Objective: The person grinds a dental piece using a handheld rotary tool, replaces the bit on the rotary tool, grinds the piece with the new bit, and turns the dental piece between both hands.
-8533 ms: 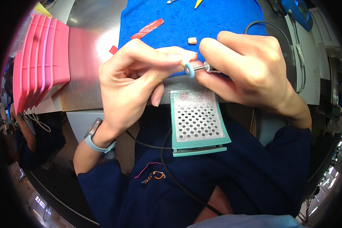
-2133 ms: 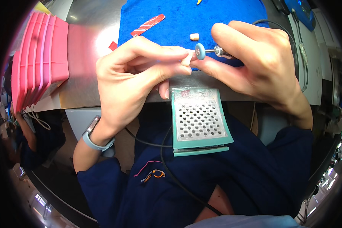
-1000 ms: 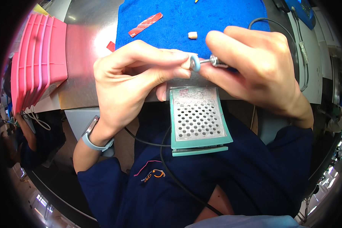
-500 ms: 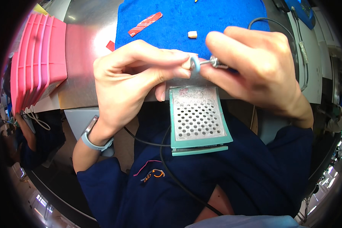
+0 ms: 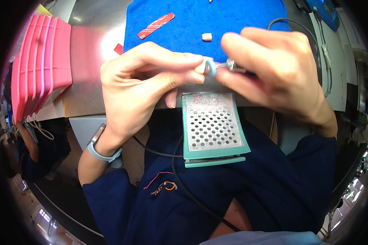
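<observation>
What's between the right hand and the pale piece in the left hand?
In the head view, a metal shank, then a blue wheel, between the right hand and pale piece. Whether the wheel touches it is unclear.

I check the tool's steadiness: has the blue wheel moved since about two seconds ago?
Yes: the blue wheel has moved downward in view, nearer to the green-framed perforated plate.

the left fisheye camera on your head looks steeply down from close above your bare left hand point(image 5: 129, 87) and bare right hand point(image 5: 280, 69), its wide view running from your dark navy fabric shirt point(image 5: 274, 175) low down to the flat blue towelling cloth point(image 5: 188, 20) at the top, bent toward its rim.
</observation>
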Tool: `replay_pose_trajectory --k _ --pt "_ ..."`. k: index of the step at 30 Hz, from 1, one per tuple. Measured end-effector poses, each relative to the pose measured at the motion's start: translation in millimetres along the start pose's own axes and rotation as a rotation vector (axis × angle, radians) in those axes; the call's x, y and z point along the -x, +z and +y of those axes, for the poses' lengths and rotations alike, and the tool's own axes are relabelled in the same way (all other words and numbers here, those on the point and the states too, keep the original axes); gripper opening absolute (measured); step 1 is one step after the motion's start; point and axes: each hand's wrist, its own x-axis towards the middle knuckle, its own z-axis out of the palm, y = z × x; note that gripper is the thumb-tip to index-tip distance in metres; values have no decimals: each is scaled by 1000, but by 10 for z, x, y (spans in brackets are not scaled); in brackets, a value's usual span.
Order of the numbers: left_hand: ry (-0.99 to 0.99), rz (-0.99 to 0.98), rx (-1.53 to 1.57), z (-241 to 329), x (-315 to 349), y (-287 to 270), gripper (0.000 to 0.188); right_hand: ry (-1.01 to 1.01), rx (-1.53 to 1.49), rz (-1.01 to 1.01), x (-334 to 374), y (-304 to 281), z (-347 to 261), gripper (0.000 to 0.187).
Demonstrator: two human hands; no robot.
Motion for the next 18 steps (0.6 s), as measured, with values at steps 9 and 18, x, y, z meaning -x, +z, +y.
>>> replay_pose_trajectory --k 9,18 --pt "-23 22 -13 15 -8 42 15 -7 4 61 -7 7 16 29" --pt "-14 5 -20 7 -4 24 15 15 21 46 -13 -4 -18 28"
